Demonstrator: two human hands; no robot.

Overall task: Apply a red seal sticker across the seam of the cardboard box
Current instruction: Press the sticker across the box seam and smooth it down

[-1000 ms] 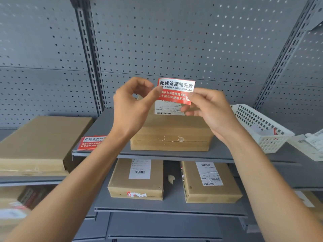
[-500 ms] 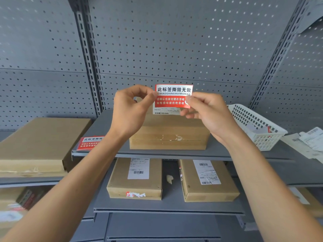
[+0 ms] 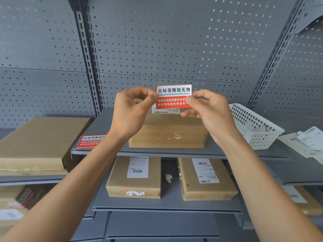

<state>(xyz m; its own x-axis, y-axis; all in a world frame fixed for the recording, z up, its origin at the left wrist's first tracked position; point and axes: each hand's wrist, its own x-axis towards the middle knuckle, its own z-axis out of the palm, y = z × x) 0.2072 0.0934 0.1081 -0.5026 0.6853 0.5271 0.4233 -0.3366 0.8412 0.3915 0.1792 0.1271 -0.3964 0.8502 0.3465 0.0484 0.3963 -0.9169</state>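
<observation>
A red seal sticker [image 3: 173, 97] with a white band of black characters is held upright in the air between both hands. My left hand [image 3: 132, 110] pinches its left edge; my right hand [image 3: 209, 110] pinches its right edge. Right behind and below it, a flat cardboard box [image 3: 167, 135] lies on the grey shelf [image 3: 215, 151], its horizontal seam facing me across the front side. A white shipping label on the box top is partly hidden by the sticker.
A stack of red stickers [image 3: 90, 139] lies on the shelf's left end. A white plastic basket [image 3: 253, 126] stands at the right, papers [image 3: 307, 142] beyond it. A large box [image 3: 35, 142] sits left. Two labelled boxes [image 3: 136, 177] [image 3: 206, 179] rest on the lower shelf.
Both hands have moved the sticker slightly down and closer to the box top; the grip on both edges is the same.
</observation>
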